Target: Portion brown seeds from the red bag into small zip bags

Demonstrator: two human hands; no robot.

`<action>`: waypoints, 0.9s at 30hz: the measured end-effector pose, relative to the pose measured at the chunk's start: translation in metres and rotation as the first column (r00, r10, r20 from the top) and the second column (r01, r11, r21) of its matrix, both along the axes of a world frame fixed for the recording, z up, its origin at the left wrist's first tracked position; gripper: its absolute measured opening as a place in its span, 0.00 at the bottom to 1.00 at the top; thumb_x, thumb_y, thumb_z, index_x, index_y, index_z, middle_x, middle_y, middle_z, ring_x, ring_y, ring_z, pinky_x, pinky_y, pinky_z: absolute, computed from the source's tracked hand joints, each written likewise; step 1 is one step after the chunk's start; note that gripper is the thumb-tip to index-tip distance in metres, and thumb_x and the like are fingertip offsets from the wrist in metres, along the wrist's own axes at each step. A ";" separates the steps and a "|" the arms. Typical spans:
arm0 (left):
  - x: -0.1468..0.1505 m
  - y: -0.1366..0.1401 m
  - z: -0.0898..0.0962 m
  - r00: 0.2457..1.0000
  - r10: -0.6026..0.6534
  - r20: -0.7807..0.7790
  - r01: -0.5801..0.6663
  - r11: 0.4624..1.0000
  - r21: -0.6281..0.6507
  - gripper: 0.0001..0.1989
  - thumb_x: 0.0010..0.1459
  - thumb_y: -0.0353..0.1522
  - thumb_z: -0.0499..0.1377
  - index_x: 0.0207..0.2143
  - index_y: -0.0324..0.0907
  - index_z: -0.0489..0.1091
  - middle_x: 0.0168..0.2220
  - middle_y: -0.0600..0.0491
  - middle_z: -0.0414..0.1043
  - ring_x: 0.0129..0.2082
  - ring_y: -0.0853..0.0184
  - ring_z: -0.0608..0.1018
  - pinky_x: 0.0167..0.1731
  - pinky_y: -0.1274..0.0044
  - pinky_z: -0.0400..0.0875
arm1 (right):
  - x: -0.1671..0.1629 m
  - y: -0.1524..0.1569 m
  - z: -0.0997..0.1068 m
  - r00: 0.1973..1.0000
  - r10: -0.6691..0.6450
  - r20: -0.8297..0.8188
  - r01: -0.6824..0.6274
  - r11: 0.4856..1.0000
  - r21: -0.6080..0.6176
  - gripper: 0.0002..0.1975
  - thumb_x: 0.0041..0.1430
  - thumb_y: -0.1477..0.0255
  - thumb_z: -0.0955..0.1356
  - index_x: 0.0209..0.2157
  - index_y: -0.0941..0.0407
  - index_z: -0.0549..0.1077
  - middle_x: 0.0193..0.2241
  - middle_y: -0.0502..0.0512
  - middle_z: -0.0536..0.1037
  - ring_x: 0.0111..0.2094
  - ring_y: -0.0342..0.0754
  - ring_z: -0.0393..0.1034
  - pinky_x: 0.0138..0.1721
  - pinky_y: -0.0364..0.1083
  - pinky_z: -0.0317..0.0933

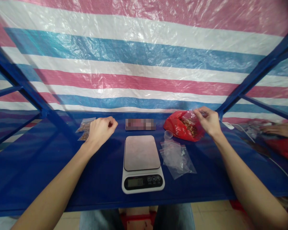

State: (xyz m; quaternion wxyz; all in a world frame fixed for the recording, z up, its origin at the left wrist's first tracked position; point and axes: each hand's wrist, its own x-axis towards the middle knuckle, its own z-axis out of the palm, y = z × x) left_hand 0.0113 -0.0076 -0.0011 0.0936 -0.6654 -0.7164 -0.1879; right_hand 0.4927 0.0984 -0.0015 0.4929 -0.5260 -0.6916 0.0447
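My right hand point(208, 120) pinches the edge of a clear plastic bag point(191, 116) over an open red plastic bag point(176, 125). Small brown pieces point(191, 128), perhaps nuts or beans, show inside the red bag. Curled into a loose fist, my left hand point(103, 127) is over the left of the table; whatever its fingers may hold is hidden. Beside it lie small zip bags point(83, 127) with brown contents. Between my hands, a white digital scale point(142, 153) has a bare plate, and its display seems to read 0.0.
A small clear cup point(168, 134) stands by the red bag, with several flat zip bags point(177, 158) in front. Behind the scale lies a blurred-out flat object point(140, 124). Blue metal bars point(256, 68) frame the table point(98, 185). Another person's hand point(280, 128) is at far right.
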 end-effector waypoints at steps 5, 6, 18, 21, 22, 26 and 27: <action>0.006 -0.003 0.006 1.000 0.007 -0.002 -0.008 0.999 -0.043 0.19 0.65 0.39 0.51 0.33 0.43 0.79 0.32 0.47 0.83 0.33 0.56 0.83 0.29 0.73 0.57 | 0.000 -0.005 0.006 0.999 0.043 -0.028 -0.044 0.998 -0.044 0.24 0.56 0.45 0.72 0.28 0.52 0.73 0.27 0.53 0.78 0.29 0.51 0.71 0.32 0.49 0.64; 0.007 -0.003 0.008 1.000 0.013 -0.001 -0.013 0.999 -0.052 0.19 0.65 0.39 0.51 0.33 0.43 0.79 0.32 0.47 0.83 0.34 0.56 0.83 0.30 0.73 0.58 | 0.000 -0.005 0.007 0.999 0.036 -0.023 -0.037 0.998 -0.048 0.24 0.57 0.45 0.72 0.27 0.52 0.72 0.26 0.53 0.77 0.28 0.50 0.70 0.31 0.49 0.63; 0.015 -0.006 0.009 1.000 0.001 -0.004 -0.001 0.997 -0.073 0.20 0.66 0.39 0.50 0.31 0.43 0.79 0.31 0.46 0.82 0.33 0.56 0.82 0.30 0.73 0.59 | 0.002 -0.004 0.003 0.998 -0.042 -0.039 0.043 0.999 0.027 0.23 0.60 0.47 0.70 0.26 0.52 0.70 0.24 0.51 0.73 0.27 0.50 0.67 0.33 0.49 0.62; 0.017 -0.007 0.009 1.000 -0.014 0.001 0.014 0.997 -0.076 0.19 0.66 0.39 0.50 0.31 0.43 0.79 0.30 0.47 0.82 0.32 0.57 0.82 0.30 0.74 0.60 | 0.001 -0.004 0.002 0.998 -0.027 -0.060 0.029 0.999 0.035 0.22 0.61 0.48 0.70 0.30 0.53 0.74 0.29 0.54 0.78 0.31 0.51 0.71 0.37 0.50 0.64; 0.017 -0.007 0.009 1.000 -0.019 0.002 0.019 0.997 -0.074 0.19 0.66 0.39 0.50 0.31 0.43 0.79 0.30 0.47 0.82 0.33 0.57 0.82 0.30 0.74 0.60 | 0.001 -0.005 0.003 0.997 -0.019 -0.072 0.022 0.999 0.034 0.21 0.60 0.48 0.70 0.31 0.53 0.74 0.31 0.55 0.79 0.33 0.52 0.72 0.38 0.50 0.64; 0.017 -0.008 0.008 1.000 -0.022 0.003 0.022 0.997 -0.068 0.19 0.66 0.39 0.51 0.32 0.43 0.79 0.31 0.46 0.83 0.33 0.57 0.83 0.31 0.74 0.60 | -0.003 -0.012 0.006 0.997 -0.036 -0.065 0.037 0.999 0.024 0.21 0.61 0.50 0.70 0.27 0.52 0.71 0.26 0.56 0.76 0.29 0.50 0.68 0.35 0.50 0.61; 0.017 -0.008 0.007 1.000 -0.020 0.003 0.020 0.998 -0.065 0.19 0.66 0.39 0.51 0.32 0.43 0.79 0.31 0.46 0.83 0.34 0.57 0.83 0.31 0.73 0.60 | -0.004 -0.013 0.007 0.998 -0.035 -0.058 0.037 0.999 0.026 0.21 0.62 0.50 0.69 0.26 0.52 0.70 0.25 0.55 0.74 0.28 0.50 0.66 0.34 0.50 0.60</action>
